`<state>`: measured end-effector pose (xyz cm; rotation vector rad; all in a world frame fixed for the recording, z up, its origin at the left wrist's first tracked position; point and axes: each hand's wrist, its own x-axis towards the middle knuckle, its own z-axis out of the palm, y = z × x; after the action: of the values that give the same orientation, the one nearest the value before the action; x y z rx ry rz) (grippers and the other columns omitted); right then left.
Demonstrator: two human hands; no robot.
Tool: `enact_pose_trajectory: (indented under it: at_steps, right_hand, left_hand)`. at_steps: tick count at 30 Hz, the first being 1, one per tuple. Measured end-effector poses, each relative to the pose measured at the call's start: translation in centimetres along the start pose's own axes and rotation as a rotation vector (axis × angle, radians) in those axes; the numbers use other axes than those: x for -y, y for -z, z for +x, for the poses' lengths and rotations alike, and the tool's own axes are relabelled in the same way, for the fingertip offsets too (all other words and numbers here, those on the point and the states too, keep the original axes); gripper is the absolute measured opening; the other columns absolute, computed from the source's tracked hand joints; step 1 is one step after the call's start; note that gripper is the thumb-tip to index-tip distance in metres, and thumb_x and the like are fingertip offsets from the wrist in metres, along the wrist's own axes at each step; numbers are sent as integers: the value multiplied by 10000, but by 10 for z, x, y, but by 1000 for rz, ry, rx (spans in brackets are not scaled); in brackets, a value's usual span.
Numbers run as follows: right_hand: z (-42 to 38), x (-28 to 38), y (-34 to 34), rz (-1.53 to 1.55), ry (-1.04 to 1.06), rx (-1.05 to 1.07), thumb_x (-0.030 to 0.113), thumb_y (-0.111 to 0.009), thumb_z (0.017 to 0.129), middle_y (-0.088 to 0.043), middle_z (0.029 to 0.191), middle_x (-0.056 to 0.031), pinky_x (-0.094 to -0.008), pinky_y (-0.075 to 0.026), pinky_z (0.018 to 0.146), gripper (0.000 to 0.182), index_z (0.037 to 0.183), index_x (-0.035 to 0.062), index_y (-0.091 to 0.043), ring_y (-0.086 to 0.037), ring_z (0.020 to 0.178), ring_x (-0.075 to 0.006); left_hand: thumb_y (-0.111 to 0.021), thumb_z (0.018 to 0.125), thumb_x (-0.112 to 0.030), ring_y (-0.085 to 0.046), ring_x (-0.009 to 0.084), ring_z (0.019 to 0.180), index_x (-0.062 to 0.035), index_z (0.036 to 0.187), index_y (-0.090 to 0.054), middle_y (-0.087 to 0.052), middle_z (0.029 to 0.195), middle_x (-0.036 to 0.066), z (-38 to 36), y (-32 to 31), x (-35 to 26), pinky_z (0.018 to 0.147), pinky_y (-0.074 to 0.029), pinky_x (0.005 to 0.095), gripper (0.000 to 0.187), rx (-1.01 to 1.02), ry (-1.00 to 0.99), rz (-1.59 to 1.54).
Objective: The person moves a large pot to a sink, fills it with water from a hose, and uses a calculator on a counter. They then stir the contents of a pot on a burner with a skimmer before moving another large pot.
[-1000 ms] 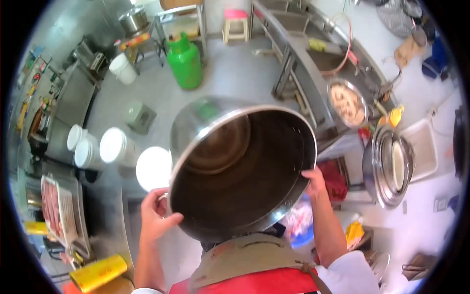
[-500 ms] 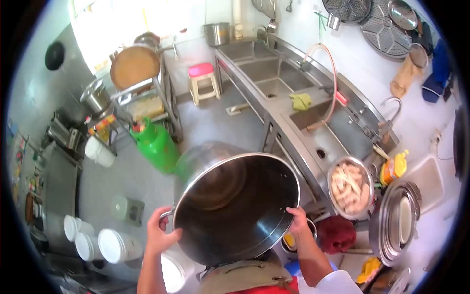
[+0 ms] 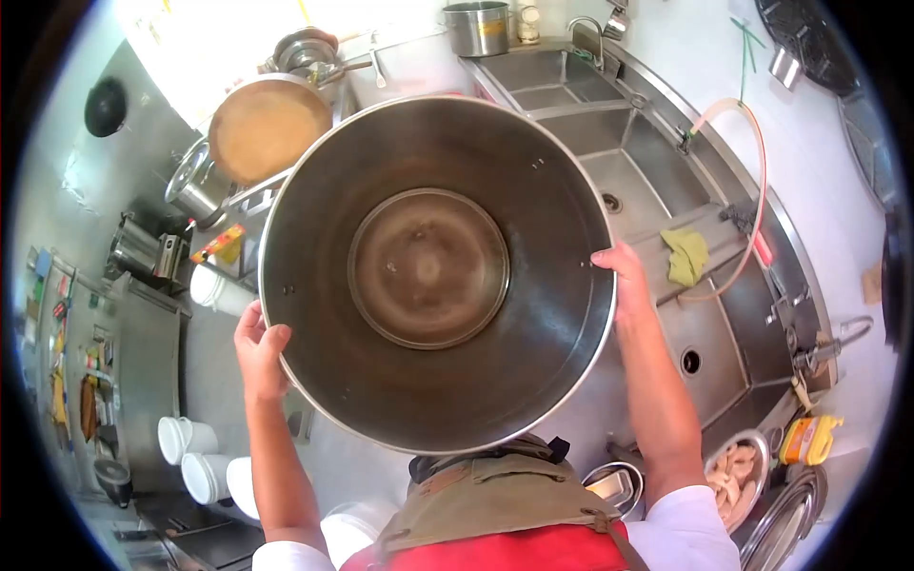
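A large metal pot [image 3: 428,266] is held up in front of my body, its wide mouth facing me so that the bare, stained bottom shows. My left hand [image 3: 259,350] grips its left side at the rim, with the thumb near the edge. On the right side, my right hand [image 3: 624,278] holds the rim with the thumb over the edge; the fingers behind the wall are partly hidden. An apron [image 3: 505,495] shows just below the pot.
Steel sinks [image 3: 657,190] with a green cloth [image 3: 685,257] and a hose line the right. A bowl of pale pieces [image 3: 735,481] stands lower right. White buckets [image 3: 205,476] stand lower left. A round brown board [image 3: 269,130] leans behind at upper left.
The pot has moved up and nearer, turning its mouth more squarely towards me. Both hands have risen with it, and the view has shifted so the sinks appear closer.
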<state>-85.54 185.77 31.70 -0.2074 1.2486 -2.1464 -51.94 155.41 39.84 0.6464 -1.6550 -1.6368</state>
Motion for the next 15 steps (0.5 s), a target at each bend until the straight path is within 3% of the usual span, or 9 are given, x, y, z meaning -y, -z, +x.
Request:
enact_pose_trajectory:
  at_steps: [6,9,11,13,15]
  right_hand:
    - [106,50,-45,-39,60,-174,27,-536,669,-583,890,-98,-320,-505,653,443,1108,-28,-530,-583,745,-191]
    - [148,81,-62,-61,83,-154,60,-561,659,-584,952,-130,-330,-513,688,529,1171,-48,-481,-597,787,-204]
    - [169,99,-72,-97,115,-219,109,-605,649,-574,1013,-154,-335,-508,731,620,1215,-69,-425,-599,838,-220]
    - [196,115,-77,-100,189,-198,130,-623,647,-571,1025,-155,-336,-502,751,643,1221,-72,-415,-595,857,-224]
    - [226,131,-77,-106,212,-152,153,-646,642,-570,1034,-155,-339,-491,780,659,1221,-69,-420,-587,880,-224]
  left_hand:
    - [-756,692,-284,-596,145,837,14,1072,-522,-623,962,74,175,-29,26,759,-487,281,537,94,24,-69]
    - [-729,717,-324,-594,149,855,12,1102,-517,-620,977,70,265,-54,17,766,-485,284,554,219,60,-35]
    - [-732,697,-354,-590,162,902,19,1169,-497,-608,1028,82,308,-76,10,801,-474,289,646,212,36,-47]
    - [-750,654,-393,-583,170,943,27,1209,-481,-600,1061,91,355,-90,8,828,-465,291,746,319,38,-47]
    - [-767,627,-419,-587,165,928,31,1193,-491,-604,1049,88,389,-109,10,816,-468,282,774,287,30,-58]
